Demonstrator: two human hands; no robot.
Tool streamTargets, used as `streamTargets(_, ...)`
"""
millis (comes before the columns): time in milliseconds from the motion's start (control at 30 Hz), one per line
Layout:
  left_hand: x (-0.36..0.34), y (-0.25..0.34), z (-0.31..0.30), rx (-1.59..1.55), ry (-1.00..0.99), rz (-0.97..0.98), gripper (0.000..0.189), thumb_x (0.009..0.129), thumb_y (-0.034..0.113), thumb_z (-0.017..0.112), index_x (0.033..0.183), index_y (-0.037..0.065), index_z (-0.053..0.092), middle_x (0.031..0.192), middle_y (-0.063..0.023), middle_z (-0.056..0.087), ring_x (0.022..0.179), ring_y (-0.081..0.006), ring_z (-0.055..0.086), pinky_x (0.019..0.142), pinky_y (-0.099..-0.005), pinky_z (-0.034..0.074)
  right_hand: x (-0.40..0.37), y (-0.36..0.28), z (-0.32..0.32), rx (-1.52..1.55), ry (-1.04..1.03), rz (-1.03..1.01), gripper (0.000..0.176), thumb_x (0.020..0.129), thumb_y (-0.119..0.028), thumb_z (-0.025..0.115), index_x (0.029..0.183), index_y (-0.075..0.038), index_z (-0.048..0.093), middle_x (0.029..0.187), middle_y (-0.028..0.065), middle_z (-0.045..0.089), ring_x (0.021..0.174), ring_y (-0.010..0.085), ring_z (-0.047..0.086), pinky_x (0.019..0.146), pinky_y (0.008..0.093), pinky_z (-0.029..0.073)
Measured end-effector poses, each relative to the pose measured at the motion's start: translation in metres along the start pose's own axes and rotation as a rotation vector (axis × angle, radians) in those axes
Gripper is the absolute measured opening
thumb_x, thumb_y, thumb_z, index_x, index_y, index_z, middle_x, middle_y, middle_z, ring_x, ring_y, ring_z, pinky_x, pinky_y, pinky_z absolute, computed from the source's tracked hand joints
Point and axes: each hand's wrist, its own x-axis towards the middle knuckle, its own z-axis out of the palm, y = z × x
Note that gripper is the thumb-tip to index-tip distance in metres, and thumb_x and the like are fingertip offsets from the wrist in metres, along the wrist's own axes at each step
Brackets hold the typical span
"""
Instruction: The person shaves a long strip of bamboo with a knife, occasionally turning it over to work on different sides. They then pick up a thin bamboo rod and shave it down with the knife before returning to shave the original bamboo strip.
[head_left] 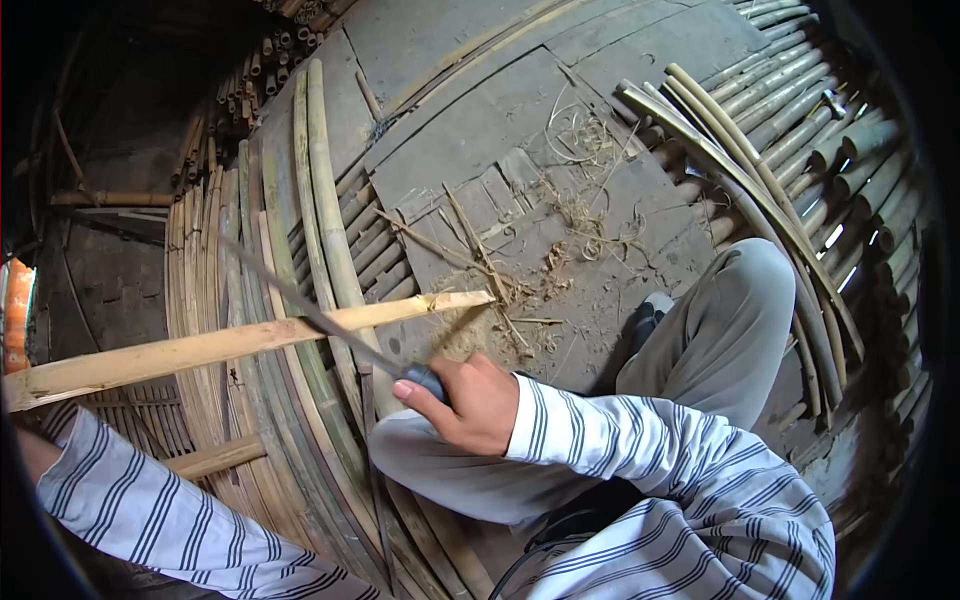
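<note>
- Your right hand is gripping the dark handle of a knife, fingers wrapping round it and thumb lying along it.
- The blade is pointing up and to the left, away from your body, and is crossing over the strip; you are leaving it unclear from this angle whether the edge is touching the wood.
- The strip, pale and flat, is running from the left edge of the view to near the middle, its tapered, rough-cut tip lying just above your right hand.
- Your left hand is showing only in part at the left edge, near the strip's wide end; I cannot tell whether it is holding anything.
- You are wearing striped sleeves and grey trousers, and your knees are bending in front of you.
- Long slats are lying side by side to the left, passing beneath the strip.
- Curly shavings are scattering over the floor beyond the strip's tip.
- On the right, curved lengths are resting across a row of round poles.
- A bundle of bamboo ends is sitting in shadow at upper left.
</note>
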Motion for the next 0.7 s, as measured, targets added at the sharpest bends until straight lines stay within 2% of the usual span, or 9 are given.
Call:
streamTargets(100, 0.001, 0.001, -0.002, 0.003, 0.010, 0.004, 0.032, 0.083, 0.016, 0.054, 0.056, 0.017, 0.037, 0.045, 0.0048, 0.031, 0.033, -0.0086, 0.026, 0.033, -0.0216, 0.024, 0.000, -0.004, -0.007, 0.015, -0.055, -0.041, 0.041, 0.094, -0.036, 0.060, 0.082, 0.003, 0.062, 0.050, 0.0188, 0.055, 0.045, 0.0376, 0.058, 0.047, 0.0420, 0.048)
streamTargets(133, 0.001, 0.002, -0.002, 0.005, 0.011, 0.005, 0.032, 0.083, 0.016, 0.054, 0.056, 0.017, 0.037, 0.045, 0.0048, 0.031, 0.033, -0.0086, 0.026, 0.033, -0.0216, 0.024, -0.005, 0.020, 0.004, 0.053, -0.002, -0.007, 0.041, 0.095, -0.037, 0.058, 0.085, 0.002, 0.062, 0.052, 0.0182, 0.057, 0.045, 0.0365, 0.059, 0.047, 0.0422, 0.048)
streamTargets(200, 0.004, 0.005, -0.001, 0.010, 0.007, 0.012, 0.033, 0.083, 0.016, 0.054, 0.056, 0.017, 0.037, 0.045, 0.0048, 0.031, 0.033, -0.0087, 0.026, 0.033, -0.0216, 0.024, -0.017, 0.083, 0.012, -0.124, 0.039, 0.235, 0.050, 0.097, -0.045, 0.050, 0.086, 0.001, 0.065, 0.057, 0.0195, 0.060, 0.056, 0.0368, 0.064, 0.058, 0.0454, 0.052)
streamTargets(233, 0.004, 0.006, -0.002, 0.008, 0.007, 0.017, 0.033, 0.083, 0.016, 0.054, 0.055, 0.017, 0.037, 0.045, 0.0049, 0.031, 0.033, -0.0087, 0.026, 0.034, -0.0216, 0.024, -0.018, 0.127, 0.008, -0.203, -0.062, 0.297, 0.055, 0.097, -0.047, 0.049, 0.080, 0.002, 0.066, 0.059, 0.0223, 0.061, 0.062, 0.0399, 0.065, 0.063, 0.0476, 0.052)
streamTargets(267, 0.002, 0.007, -0.002, 0.003, 0.005, 0.025, 0.033, 0.083, 0.016, 0.054, 0.055, 0.017, 0.037, 0.045, 0.0049, 0.031, 0.033, -0.0087, 0.026, 0.034, -0.0217, 0.024, -0.016, 0.121, 0.006, -0.303, -0.046, 0.325, 0.059, 0.097, -0.048, 0.050, 0.072, 0.003, 0.065, 0.060, 0.0252, 0.060, 0.062, 0.0434, 0.064, 0.062, 0.0493, 0.051)
streamTargets(333, 0.000, 0.007, -0.002, 0.009, 0.000, 0.021, 0.033, 0.083, 0.016, 0.054, 0.055, 0.017, 0.037, 0.045, 0.0049, 0.031, 0.033, -0.0087, 0.026, 0.034, -0.0217, 0.024, -0.009, 0.111, 0.006, -0.273, 0.062, 0.320, 0.062, 0.096, -0.049, 0.051, 0.068, 0.005, 0.063, 0.058, 0.0259, 0.059, 0.060, 0.0439, 0.063, 0.062, 0.0494, 0.052)
streamTargets(433, -0.002, 0.009, -0.002, 0.010, 0.006, 0.020, 0.033, 0.083, 0.016, 0.055, 0.055, 0.017, 0.037, 0.045, 0.0049, 0.030, 0.033, -0.0088, 0.026, 0.034, -0.0218, 0.024, -0.008, 0.095, 0.007, -0.332, -0.002, 0.248, 0.063, 0.095, -0.049, 0.052, 0.066, 0.006, 0.062, 0.057, 0.0260, 0.058, 0.058, 0.0435, 0.063, 0.061, 0.0492, 0.052)
streamTargets(600, -0.002, 0.008, -0.001, 0.023, -0.002, 0.010, 0.034, 0.083, 0.016, 0.055, 0.055, 0.017, 0.036, 0.044, 0.0050, 0.030, 0.033, -0.0089, 0.025, 0.034, -0.0219, 0.024, 0.000, 0.014, 0.001, 0.040, 0.057, 0.070, 0.052, 0.095, -0.042, 0.056, 0.071, 0.004, 0.059, 0.050, 0.0213, 0.053, 0.049, 0.0405, 0.059, 0.052, 0.0450, 0.049)
streamTargets(700, 0.001, 0.007, -0.002, 0.024, 0.001, 0.010, 0.034, 0.083, 0.016, 0.055, 0.055, 0.018, 0.036, 0.044, 0.0051, 0.030, 0.033, -0.0089, 0.025, 0.034, -0.0220, 0.024, 0.004, -0.029, -0.011, 0.000, -0.016, 0.032, 0.048, 0.096, -0.039, 0.056, 0.074, 0.003, 0.058, 0.049, 0.0190, 0.052, 0.047, 0.0391, 0.059, 0.049, 0.0453, 0.047)
